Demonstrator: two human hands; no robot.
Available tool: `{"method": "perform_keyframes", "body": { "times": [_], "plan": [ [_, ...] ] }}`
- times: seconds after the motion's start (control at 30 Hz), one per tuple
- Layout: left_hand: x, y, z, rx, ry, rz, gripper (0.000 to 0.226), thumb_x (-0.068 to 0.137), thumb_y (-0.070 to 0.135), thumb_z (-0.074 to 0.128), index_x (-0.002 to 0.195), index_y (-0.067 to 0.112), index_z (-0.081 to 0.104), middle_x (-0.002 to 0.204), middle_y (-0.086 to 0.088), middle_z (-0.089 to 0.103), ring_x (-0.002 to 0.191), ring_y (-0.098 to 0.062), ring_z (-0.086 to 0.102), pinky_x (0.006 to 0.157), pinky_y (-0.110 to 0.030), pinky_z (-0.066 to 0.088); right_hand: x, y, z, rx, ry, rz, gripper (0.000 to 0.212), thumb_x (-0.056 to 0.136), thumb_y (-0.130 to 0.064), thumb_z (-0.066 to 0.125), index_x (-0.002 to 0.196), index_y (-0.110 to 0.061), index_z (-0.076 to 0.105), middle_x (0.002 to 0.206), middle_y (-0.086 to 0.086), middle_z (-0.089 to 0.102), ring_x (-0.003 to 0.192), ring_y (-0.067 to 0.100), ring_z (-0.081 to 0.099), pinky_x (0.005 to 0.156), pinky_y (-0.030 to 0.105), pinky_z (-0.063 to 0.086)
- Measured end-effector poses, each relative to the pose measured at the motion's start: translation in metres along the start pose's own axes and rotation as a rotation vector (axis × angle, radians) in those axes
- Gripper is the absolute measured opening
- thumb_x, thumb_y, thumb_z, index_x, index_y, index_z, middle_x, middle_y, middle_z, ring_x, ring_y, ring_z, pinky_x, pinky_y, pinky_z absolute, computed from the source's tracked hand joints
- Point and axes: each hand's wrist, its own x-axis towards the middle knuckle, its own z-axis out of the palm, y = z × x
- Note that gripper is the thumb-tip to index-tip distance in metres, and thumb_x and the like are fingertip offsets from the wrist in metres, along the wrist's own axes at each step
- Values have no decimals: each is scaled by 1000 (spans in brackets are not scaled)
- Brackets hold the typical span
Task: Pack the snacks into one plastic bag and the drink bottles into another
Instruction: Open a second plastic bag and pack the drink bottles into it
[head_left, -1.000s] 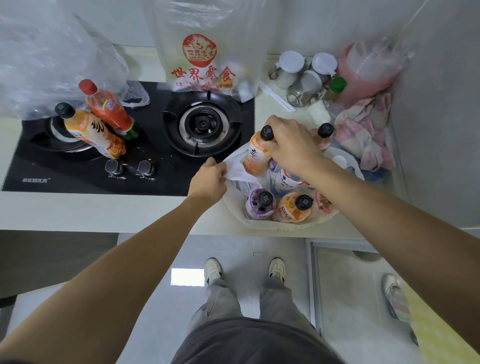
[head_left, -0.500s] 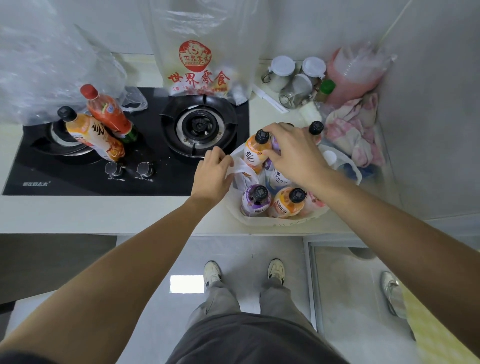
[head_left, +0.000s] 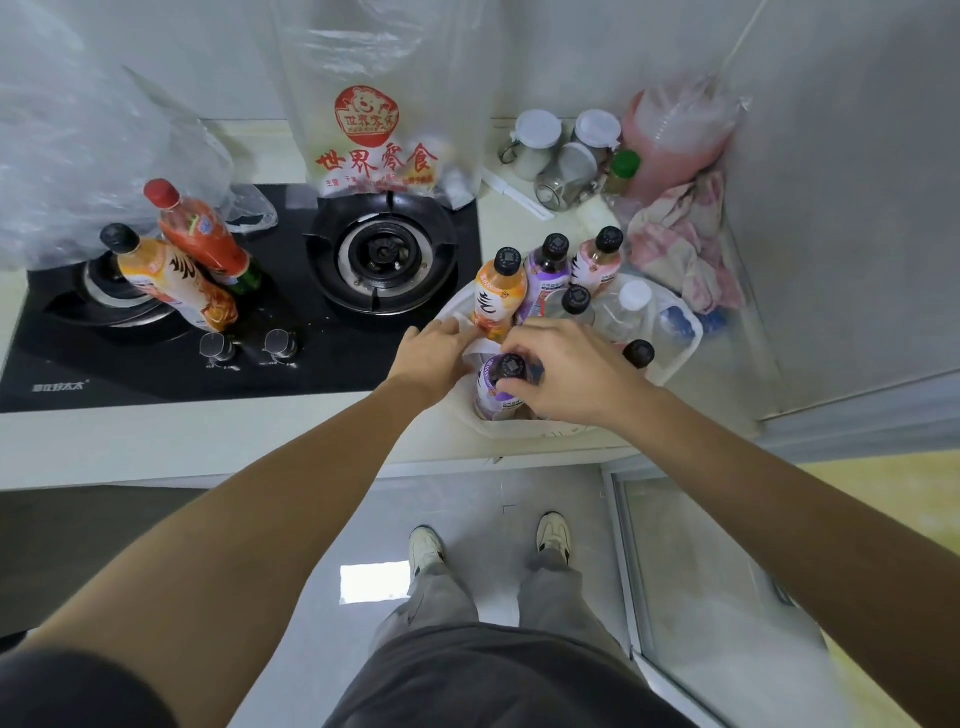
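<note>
Head view: a second ago the right hand (head_left: 563, 371) gripped the orange bottle (head_left: 497, 296) at the far left of the white plastic bag (head_left: 675, 353). It has since let go and come to the near side, where its fingers now curl over the cap of the near purple bottle (head_left: 501, 384), a closed grip on that bottle. The left hand (head_left: 434, 356) has stayed on the bag's left edge, and its grip pinches the white film there to hold the mouth open. I judge the orange bottle is now packed and the person is settling the near row to make room.

The bag sits on the worktop (head_left: 156, 441), right of the black gas hob (head_left: 260, 358). Inside it I count seven bottle caps in sight: six black, one white. The right hand may hide more.

Two bottles stand unpacked on the left burner: a black-capped orange one (head_left: 174, 283) and a red-capped one (head_left: 200, 234), touching each other.

A printed clear bag (head_left: 379, 135) stands at the far side of the hob. Its contents are too blurred to count.
</note>
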Motion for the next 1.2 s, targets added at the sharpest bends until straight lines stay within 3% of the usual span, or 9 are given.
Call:
{"method": "perform_keyframes", "body": {
  "times": [0.17,0.3,0.43,0.57,0.67,0.73,0.93,1.07,1.2],
  "plan": [
    [8,6,0,20,-95,19,36,102,35,49,138,38,49,117,-1,65,110,-28,61,89,-39,37,-1,2,5,-12,0,23,25,83,-39,77,96,-22,64,92,-14,46,81,17,52,72,39,50],
    [7,5,1,109,-174,-50,24,101,34,53,125,31,56,110,0,67,108,-27,62,91,-39,37,-1,5,6,-29,21,36,24,86,-34,76,86,-26,53,90,-11,49,79,17,51,68,35,43],
    [1,-4,3,132,-193,-86,15,102,25,51,116,25,57,111,-3,68,109,-28,61,96,-41,37,0,10,4,-26,15,82,18,84,-33,75,89,-21,64,93,-7,58,82,21,60,70,37,49],
    [-8,-10,6,69,-222,-27,49,99,31,60,141,27,35,118,-6,67,107,-31,63,98,-45,41,3,8,-4,-29,40,69,21,83,-29,75,80,-25,55,85,-10,51,77,20,55,65,31,37],
    [-8,-7,6,-10,-229,34,78,98,34,62,158,38,14,115,-8,67,101,-32,65,77,-38,47,5,7,-9,-43,45,69,26,82,-25,75,76,-25,50,81,-12,45,73,20,50,65,30,33],
    [-3,-5,8,-34,-257,50,81,98,40,60,160,43,7,116,-7,67,101,-32,65,71,-36,46,6,8,-10,-46,38,80,25,81,-26,75,75,-25,51,78,-13,44,73,20,52,65,31,35],
    [6,1,15,26,-327,-54,68,97,49,58,155,35,27,120,-7,64,107,-32,64,80,-39,52,10,12,-6,-60,37,92,23,83,-28,77,78,-23,55,83,-10,48,75,18,50,66,30,33],
    [0,-4,21,50,-263,-111,32,100,39,56,128,23,58,115,-7,66,102,-32,65,73,-35,46,12,17,-5,-55,58,81,17,82,-29,76,79,-19,62,80,-8,51,74,19,52,64,33,40],
    [-17,-16,22,-153,-154,-178,12,98,24,53,100,21,64,97,-5,66,88,-32,65,69,-35,48,13,20,-9,-52,63,84,17,82,-29,76,78,-16,65,77,-5,58,73,22,57,62,36,47]
  ]
}}
